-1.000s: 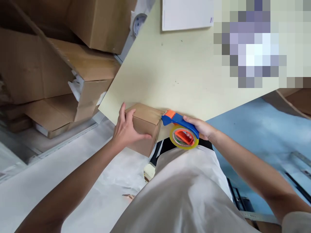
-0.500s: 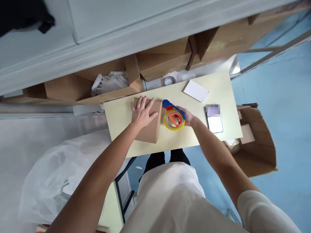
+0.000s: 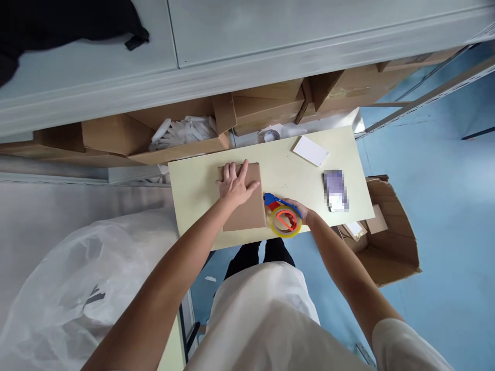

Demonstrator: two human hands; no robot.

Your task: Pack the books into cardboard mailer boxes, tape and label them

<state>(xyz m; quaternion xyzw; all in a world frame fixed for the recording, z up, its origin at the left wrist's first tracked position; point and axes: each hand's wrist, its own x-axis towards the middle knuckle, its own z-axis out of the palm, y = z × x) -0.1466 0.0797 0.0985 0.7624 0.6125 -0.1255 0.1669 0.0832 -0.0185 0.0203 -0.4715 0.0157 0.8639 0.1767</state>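
Observation:
A brown cardboard box point(image 3: 247, 214) lies on the pale yellow table point(image 3: 197, 185). My left hand point(image 3: 237, 185) rests on the upper part of the box with its fingers spread. In my right hand point(image 3: 299, 208) is a tape dispenser point(image 3: 286, 220) with a blue and red body and a roll of yellowish tape. The dispenser's blue tip is close by the box's right edge; whether it touches I cannot tell. My right fingers are wrapped around its handle and partly hidden behind the roll.
White paper point(image 3: 311, 151) and a phone-like object point(image 3: 335, 190) lie right on the table. Open cartons point(image 3: 112, 134) stand behind, one holding white pieces. Another open carton point(image 3: 394, 252) sits to the right, a large translucent plastic bag point(image 3: 77, 278) to the left. Grey metal shelving point(image 3: 270, 36) overhangs the far side.
My right hand has brought the tape dispenser down along the box's right side, nearer my body. My left hand stays on the box, its fingers shifted slightly. The camera view has turned a little.

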